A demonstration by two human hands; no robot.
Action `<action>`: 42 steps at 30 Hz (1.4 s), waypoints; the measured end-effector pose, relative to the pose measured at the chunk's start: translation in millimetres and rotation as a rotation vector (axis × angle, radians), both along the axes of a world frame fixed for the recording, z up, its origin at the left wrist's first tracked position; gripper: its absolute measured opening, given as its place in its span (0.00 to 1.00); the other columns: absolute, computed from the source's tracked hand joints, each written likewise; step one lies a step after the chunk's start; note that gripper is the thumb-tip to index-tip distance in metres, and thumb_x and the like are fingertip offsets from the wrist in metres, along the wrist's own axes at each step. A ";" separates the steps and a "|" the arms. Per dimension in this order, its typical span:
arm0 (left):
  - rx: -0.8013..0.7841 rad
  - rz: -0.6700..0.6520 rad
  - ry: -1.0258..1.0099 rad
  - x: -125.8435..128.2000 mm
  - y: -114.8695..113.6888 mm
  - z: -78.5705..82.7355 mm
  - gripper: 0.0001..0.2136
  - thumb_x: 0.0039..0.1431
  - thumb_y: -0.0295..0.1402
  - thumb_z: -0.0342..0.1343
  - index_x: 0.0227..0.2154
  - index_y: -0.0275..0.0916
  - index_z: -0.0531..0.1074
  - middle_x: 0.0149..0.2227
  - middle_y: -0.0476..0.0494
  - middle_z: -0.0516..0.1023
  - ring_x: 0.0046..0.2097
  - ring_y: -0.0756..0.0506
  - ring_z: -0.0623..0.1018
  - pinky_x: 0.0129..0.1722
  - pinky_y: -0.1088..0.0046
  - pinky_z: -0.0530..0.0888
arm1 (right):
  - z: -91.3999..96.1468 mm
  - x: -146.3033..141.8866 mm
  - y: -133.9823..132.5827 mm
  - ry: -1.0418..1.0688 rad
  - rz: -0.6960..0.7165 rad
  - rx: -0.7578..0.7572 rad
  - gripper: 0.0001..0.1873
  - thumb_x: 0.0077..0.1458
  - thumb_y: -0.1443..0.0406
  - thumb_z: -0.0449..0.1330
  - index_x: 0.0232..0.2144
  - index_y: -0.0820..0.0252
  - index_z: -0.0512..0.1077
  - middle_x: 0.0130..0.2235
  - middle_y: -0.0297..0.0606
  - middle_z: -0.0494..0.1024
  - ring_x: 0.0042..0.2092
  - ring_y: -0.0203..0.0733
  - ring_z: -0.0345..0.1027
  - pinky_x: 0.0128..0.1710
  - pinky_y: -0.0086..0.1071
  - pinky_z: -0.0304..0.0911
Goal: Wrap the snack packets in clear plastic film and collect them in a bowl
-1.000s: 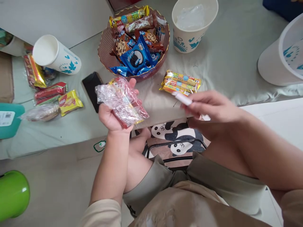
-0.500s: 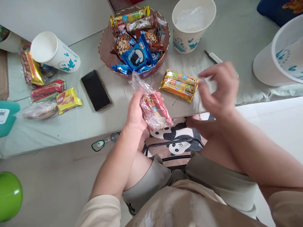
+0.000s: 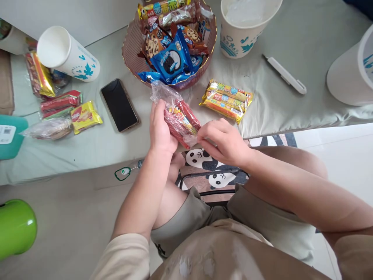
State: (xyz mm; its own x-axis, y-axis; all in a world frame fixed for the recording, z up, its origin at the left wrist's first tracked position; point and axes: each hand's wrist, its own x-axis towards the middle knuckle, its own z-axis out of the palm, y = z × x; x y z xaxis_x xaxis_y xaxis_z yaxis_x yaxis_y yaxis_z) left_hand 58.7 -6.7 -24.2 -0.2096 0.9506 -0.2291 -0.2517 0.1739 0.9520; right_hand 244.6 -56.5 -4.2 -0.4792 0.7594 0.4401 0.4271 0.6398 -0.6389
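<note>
While the L hand (image 3: 162,134) holds the snack pack (image 3: 182,120) (red, wrapped in clear film (image 3: 190,140)), the R hand (image 3: 223,142) has thumb + index pinched narrow on the film's loose end, at the pack's lower R corner.

Head view: pack is held tilted at the front edge of the cloth-covered table (image 3: 297,39), approx. centre, just in front of the pinkish ribbed bowl (image 3: 131,50). L hand is closed round the pack's L side; other R-hand fingers curled in.

Bowl holds wrapped snacks, incl. a blue cookie pack (image 3: 171,58) on top. To R, flat on table: yellow roll pack (image 3: 227,100), near R hand, not touching. Further R: white pen-like tool (image 3: 285,74) w/ dark tip, then big white cup (image 3: 344,77), cut off at R edge. Beside bowl: printed cup (image 3: 240,42) w/ clear plastic (image 3: 240,11) inside.

L side: phone (image 3: 120,105), screen up + dark; then yellow packet (image 3: 86,117), red packet (image 3: 61,103), clear-wrapped item (image 3: 49,129) (contents unclear), paper cup (image 3: 81,62). Teal box (image 3: 11,136) at far L edge. Below table: panda print (image 3: 201,157), approx. centre; bright green container (image 3: 17,229), lower L.
</note>
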 end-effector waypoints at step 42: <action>0.309 0.114 0.373 27.2 -23.5 28.0 0.23 0.55 0.55 0.67 0.41 0.46 0.65 0.45 0.45 0.69 0.53 0.40 0.74 0.51 0.62 0.75 | 13.0 -4.7 1.1 0.627 -0.079 -1.049 0.33 0.45 0.56 0.74 0.49 0.55 0.65 0.47 0.40 0.78 0.48 0.46 0.73 0.48 0.40 0.73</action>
